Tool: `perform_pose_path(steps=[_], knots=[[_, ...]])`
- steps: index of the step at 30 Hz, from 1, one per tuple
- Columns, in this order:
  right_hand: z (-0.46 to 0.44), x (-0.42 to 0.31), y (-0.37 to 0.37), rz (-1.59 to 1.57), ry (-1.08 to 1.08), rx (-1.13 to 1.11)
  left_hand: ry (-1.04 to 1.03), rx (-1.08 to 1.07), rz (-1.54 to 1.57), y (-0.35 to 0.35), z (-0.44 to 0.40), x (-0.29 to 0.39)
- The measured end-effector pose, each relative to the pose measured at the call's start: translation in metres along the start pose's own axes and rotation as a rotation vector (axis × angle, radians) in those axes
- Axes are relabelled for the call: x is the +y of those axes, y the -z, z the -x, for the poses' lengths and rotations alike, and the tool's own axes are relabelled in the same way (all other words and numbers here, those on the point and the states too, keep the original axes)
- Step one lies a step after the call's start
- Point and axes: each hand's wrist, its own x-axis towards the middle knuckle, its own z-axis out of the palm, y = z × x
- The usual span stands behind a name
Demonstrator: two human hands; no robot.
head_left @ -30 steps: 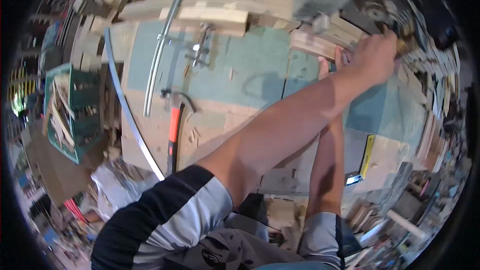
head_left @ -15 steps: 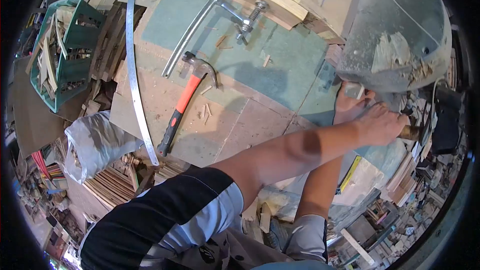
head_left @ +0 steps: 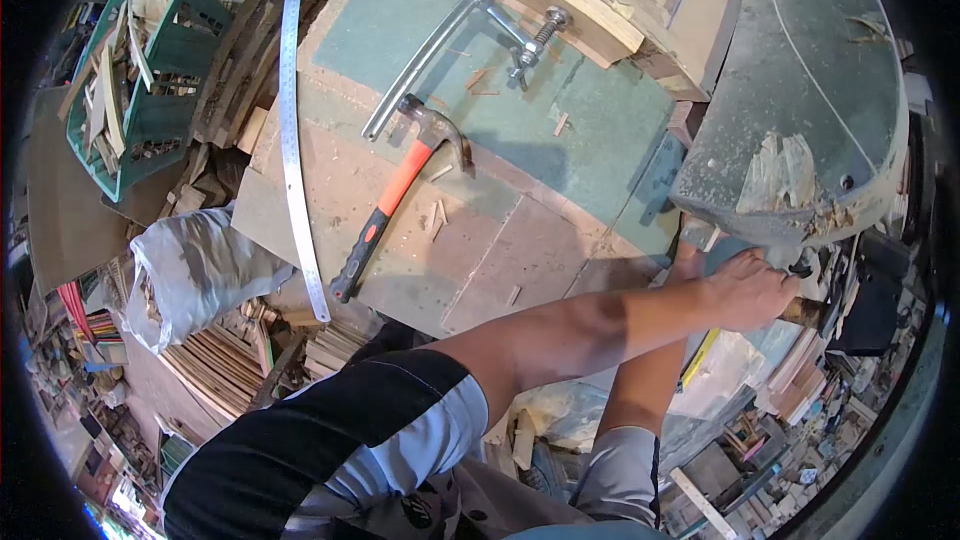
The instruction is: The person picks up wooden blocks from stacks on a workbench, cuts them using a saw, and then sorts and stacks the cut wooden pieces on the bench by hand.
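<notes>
My left hand (head_left: 748, 290) reaches across to the right with its fingers curled closed; what they hold is hidden. A brown cylindrical piece (head_left: 803, 313) lies just beyond its knuckles. My right hand (head_left: 687, 262) is closed at a small wooden block (head_left: 699, 233), partly hidden by the left hand and by the rounded grey machine cover (head_left: 715, 175) above. A claw hammer (head_left: 396, 185) with an orange and black handle lies on the worktable (head_left: 490, 285). Left of it is a long steel ruler (head_left: 291, 130). A bar clamp (head_left: 430, 55) rests near curved wooden pieces (head_left: 570, 2).
A green plastic basket (head_left: 165, 125) of wood scraps stands at the far left, above a white plastic sack (head_left: 190, 275). Stacked wood strips (head_left: 215, 365) lie below the table edge. A yellow strip (head_left: 699, 357) is beside my right forearm. Offcuts (head_left: 800, 475) litter the lower right.
The view has shifted, so the table, hammer and machine cover appear lower and further right. Both hands have stayed beneath the cover, and the right hand is now more hidden.
</notes>
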Motion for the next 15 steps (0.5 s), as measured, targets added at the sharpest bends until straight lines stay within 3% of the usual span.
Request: perform_pose_path(steps=[9, 11, 13, 15], knots=[[-0.008, -0.018, 0.011, 0.029, 0.019, -0.021, 0.031, -0.025, -0.027, -0.008, 0.035, 0.022], [-0.010, -0.021, 0.013, 0.036, 0.023, -0.027, 0.032, -0.203, 0.029, -0.001, 0.042, 0.026], [-0.013, -0.024, 0.014, 0.041, 0.026, -0.032, 0.044, -0.170, 0.009, 0.002, 0.048, 0.032], [-0.014, -0.026, 0.016, 0.048, 0.024, -0.038, 0.032, -0.267, 0.010, 0.007, 0.048, 0.034]])
